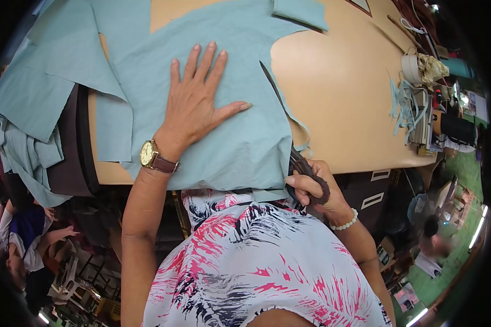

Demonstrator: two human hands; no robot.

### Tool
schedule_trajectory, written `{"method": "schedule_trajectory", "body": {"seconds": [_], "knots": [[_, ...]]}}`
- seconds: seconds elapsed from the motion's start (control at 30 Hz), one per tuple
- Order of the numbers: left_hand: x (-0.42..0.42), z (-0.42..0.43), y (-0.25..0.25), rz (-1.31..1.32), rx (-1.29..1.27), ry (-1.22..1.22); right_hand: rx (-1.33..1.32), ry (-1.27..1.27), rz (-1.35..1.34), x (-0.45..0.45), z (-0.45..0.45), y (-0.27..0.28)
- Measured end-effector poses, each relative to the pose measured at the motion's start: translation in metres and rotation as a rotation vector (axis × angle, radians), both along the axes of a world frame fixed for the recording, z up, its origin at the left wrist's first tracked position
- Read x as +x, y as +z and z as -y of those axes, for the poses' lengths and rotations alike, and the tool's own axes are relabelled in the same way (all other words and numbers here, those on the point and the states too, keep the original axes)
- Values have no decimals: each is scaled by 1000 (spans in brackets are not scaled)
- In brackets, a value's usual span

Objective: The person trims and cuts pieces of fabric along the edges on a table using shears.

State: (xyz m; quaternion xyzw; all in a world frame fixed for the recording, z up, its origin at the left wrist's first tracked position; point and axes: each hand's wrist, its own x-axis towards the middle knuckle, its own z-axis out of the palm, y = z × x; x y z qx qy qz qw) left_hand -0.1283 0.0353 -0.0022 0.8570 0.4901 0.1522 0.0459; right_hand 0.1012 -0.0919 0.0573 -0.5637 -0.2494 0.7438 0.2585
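Light blue-green fabric (223,147) is spread over the tan table and drapes over its front edge toward me. My left hand (199,101) lies flat on it, fingers spread, with a watch on the wrist. In my right hand (322,191) are large dark scissors (300,162), gripped by the handles at the table's front edge. Their blades run up along the fabric's right edge, one lying over the cloth. A thin curled strip of the same fabric (301,125) hangs beside the blades on the right.
More blue-green cloth (30,103) hangs over the table's left side. On the tan tabletop's (338,103) right edge are fabric scraps (406,106), a stack of books or papers (421,117) and a white container (412,68). Other people are in the background at both lower sides.
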Motion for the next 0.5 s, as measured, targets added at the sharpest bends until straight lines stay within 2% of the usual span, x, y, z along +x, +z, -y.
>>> {"method": "schedule_trajectory", "body": {"seconds": [0.5], "knots": [[1, 0, 1, 2, 8, -2, 17, -27, 27, -19, 3, 2]]}}
